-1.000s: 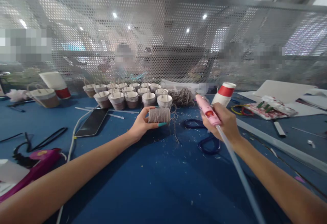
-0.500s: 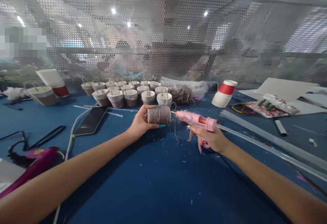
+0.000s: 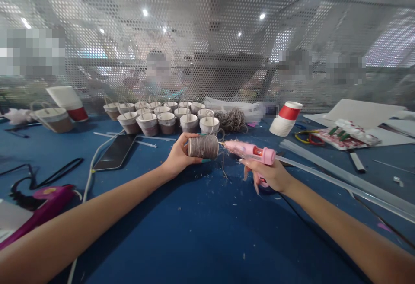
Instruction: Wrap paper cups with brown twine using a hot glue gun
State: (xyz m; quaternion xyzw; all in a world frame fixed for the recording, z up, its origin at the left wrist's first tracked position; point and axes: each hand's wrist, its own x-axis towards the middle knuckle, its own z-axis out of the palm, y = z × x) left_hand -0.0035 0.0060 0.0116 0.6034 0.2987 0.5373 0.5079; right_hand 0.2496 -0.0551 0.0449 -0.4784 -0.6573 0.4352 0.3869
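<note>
In the head view, my left hand [image 3: 179,155] grips a twine-wrapped cup [image 3: 203,147] lying on its side, thumb and fingers around the rim end. Grey-brown cord covers its wall in tight rounds, and a loose end of twine [image 3: 223,167] hangs near its right end. My right hand [image 3: 270,173] is closed around the handle of a pink glue gun [image 3: 248,151]. The nozzle points left and meets or nearly meets the cup's right end. A long clear glue stick [image 3: 324,178] runs out of the gun's back toward the right.
Several small cups with twine handles [image 3: 167,122] stand behind, beside a heap of twine [image 3: 231,120]. A phone [image 3: 116,152] and white cable [image 3: 89,180] lie left. Stacked paper cups [image 3: 285,119], clear sticks [image 3: 311,156] and a magenta tool [image 3: 48,206] are also on the blue table [image 3: 194,240].
The cup and the glue gun have shifted very slightly right in the picture, along with the view. Both hands keep the same hold.
</note>
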